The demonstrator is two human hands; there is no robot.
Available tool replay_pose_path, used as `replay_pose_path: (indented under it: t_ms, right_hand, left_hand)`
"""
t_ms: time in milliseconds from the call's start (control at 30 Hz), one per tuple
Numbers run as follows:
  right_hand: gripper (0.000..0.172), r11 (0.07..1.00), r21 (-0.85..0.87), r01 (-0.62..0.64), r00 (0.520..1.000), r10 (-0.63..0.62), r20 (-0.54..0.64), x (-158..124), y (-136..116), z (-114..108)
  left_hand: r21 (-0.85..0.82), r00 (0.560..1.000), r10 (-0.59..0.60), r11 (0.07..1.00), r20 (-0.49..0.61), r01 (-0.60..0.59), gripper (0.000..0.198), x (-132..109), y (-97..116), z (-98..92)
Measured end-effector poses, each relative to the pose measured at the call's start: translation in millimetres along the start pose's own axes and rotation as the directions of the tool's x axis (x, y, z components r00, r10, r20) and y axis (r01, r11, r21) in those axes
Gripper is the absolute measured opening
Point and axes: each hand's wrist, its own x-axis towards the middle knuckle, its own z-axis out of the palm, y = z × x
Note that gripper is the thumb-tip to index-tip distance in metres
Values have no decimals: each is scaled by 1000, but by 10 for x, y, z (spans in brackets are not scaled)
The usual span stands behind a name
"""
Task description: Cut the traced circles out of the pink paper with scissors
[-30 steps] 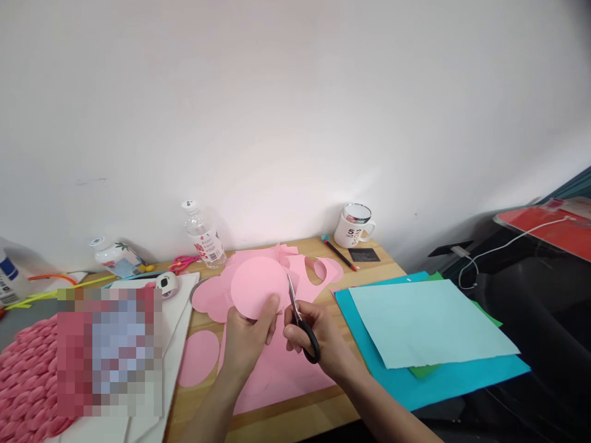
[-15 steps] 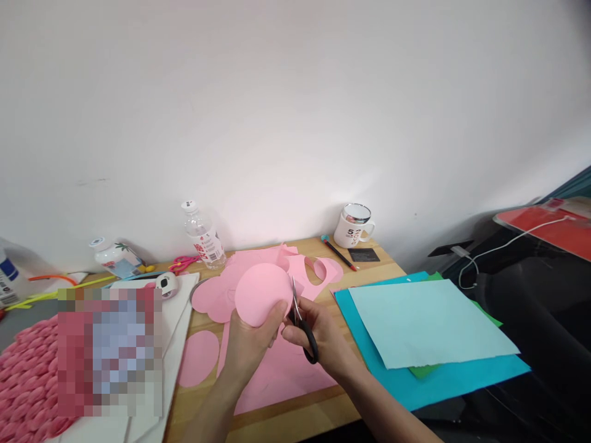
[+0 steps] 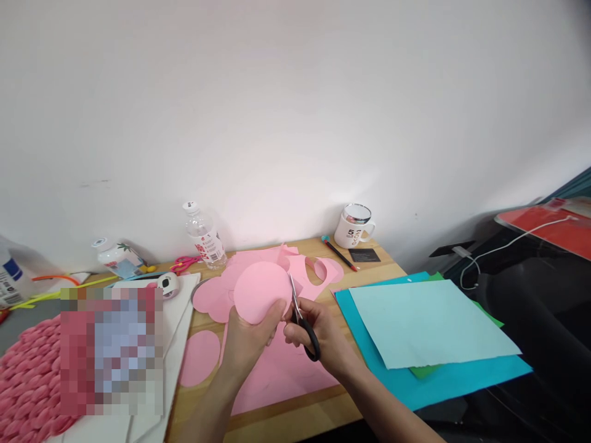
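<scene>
At the middle of the counter (image 3: 309, 415), a pink circle (image 3: 261, 292) is held up above a large pink sheet (image 3: 277, 394). The left hand (image 3: 252, 332) is clamped on the circle at about 5 o'clock of its rim, thumb on the face and fingers beneath. At the circle's 3 o'clock, the right hand (image 3: 321, 335) is clamped on the scissors (image 3: 310, 331), fingers in the black handles, blades pointing to 11 o'clock. The blades lie along the circle's edge; they seem to touch it, though the overlap makes this hard to tell.

From the circle, a second circle (image 3: 200, 358) lies flat at between 7 and 8 o'clock. At 2 o'clock a pink scrap (image 3: 336, 271) with a round hole lies flat, and farther out in that direction are a black pencil (image 3: 339, 253) and a white mug (image 3: 349, 231); a dark card (image 3: 364, 255) lies just beside the pencil. At 3 o'clock a pale sheet (image 3: 434, 323) rests over a blue sheet (image 3: 410, 391), with green paper (image 3: 422, 371) between. At about 10 o'clock are an upright bottle (image 3: 207, 246), pink scissors (image 3: 184, 263) and, farthest out, a white jar (image 3: 124, 261).
</scene>
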Motion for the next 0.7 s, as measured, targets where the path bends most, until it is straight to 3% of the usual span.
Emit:
replay_pose_path:
  t_ms: [300,500,700]
  right_hand:
    - [39,995,-74,-61,998,59,-37,0,-111,28]
    - [29,993,-104,-49,998,44,-47,-5,-37,51]
    - [26,1000,-30,6,1000,-6,14,25,35,27]
  left_hand:
    - [-22,1000,4,1000,0,-4,41,0,35,-35]
    - [-32,998,61,998,16,-61,48,-8,29,-34]
    - [-25,1000,-8,1000,6,8,40,1,-20,-39]
